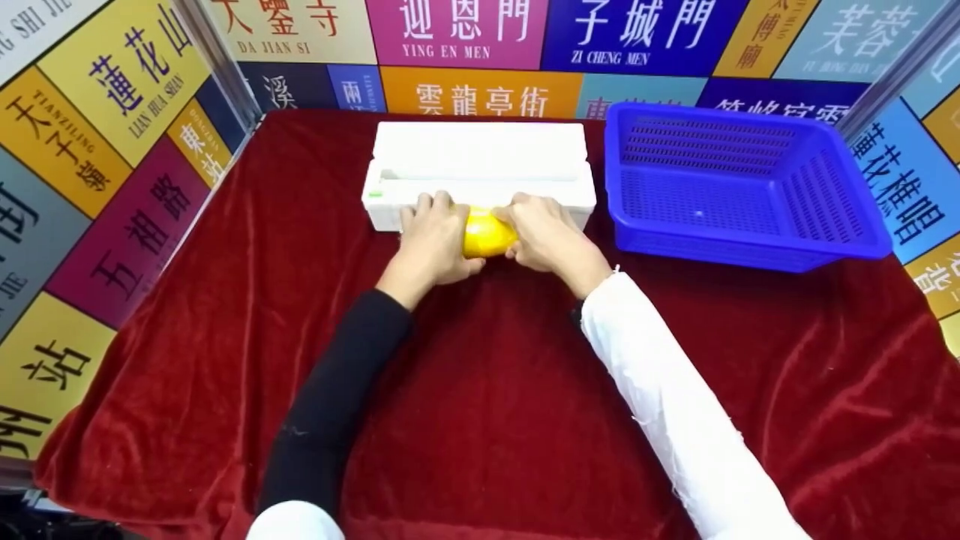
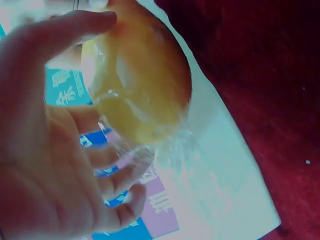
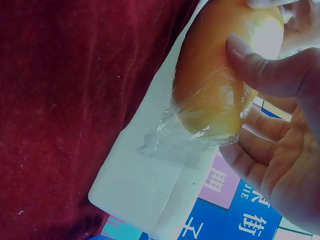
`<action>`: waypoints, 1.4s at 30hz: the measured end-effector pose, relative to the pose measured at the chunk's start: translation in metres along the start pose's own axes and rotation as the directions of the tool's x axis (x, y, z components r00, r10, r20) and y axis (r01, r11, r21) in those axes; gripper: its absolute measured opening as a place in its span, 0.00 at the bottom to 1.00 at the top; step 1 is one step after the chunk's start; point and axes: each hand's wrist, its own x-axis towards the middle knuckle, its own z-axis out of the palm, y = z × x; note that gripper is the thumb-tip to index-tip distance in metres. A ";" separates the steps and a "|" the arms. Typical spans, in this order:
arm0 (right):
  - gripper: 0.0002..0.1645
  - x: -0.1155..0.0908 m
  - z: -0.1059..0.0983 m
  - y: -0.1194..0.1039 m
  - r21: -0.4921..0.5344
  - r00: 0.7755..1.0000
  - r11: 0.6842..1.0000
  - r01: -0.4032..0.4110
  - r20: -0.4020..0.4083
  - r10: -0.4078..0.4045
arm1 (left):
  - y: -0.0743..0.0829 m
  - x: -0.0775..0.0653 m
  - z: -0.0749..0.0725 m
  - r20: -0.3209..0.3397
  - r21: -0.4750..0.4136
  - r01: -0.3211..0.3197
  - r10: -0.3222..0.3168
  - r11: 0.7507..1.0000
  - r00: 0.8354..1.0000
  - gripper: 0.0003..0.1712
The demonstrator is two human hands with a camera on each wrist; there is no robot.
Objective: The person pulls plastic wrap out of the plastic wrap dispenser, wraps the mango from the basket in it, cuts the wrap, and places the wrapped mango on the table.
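Note:
A yellow-orange oval fruit (image 1: 487, 232), its exact kind unclear, is wrapped in clear plastic film that bunches and trails at its ends. My left hand (image 1: 435, 240) holds its left end; in the left wrist view the thumb lies on the fruit (image 2: 140, 75) and the fingers curl by the film (image 2: 185, 155). From the other side my right hand (image 1: 544, 232) grips it, thumb pressed on its skin and fingers behind the film (image 3: 175, 135). Both hands are at the front edge of a white cling film dispenser (image 1: 480, 150), whose front is partly hidden by them.
A blue plastic basket (image 1: 750, 255) with slotted sides stands to the right of the dispenser. Dark red velvet cloth (image 1: 495, 420) covers the table. Panels with coloured squares and lettering (image 1: 480, 94) border the back and both sides.

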 end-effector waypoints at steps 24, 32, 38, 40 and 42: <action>0.30 -0.007 0.008 0.002 0.055 0.997 0.997 0.049 -0.065 -0.045 | -0.003 0.005 -0.002 -0.137 0.035 -0.126 0.129 0.991 0.982 0.36; 0.34 -0.017 0.011 -0.006 -0.031 0.968 0.997 0.066 -0.239 -0.072 | -0.011 0.011 -0.012 -0.067 -0.072 -0.098 0.093 0.993 0.993 0.38; 0.32 -0.024 0.027 -0.017 -0.206 0.908 0.972 0.117 -0.375 -0.189 | -0.016 0.012 -0.015 -0.036 -0.152 -0.072 0.067 0.986 0.997 0.40; 0.33 -0.026 0.029 -0.019 -0.249 0.893 0.962 0.113 -0.400 -0.209 | -0.017 0.014 -0.016 -0.027 -0.160 -0.074 0.071 0.984 0.997 0.39; 0.33 -0.025 0.029 -0.020 -0.268 0.891 0.958 0.103 -0.402 -0.209 | -0.018 0.016 -0.017 -0.022 -0.171 -0.075 0.072 0.982 0.997 0.38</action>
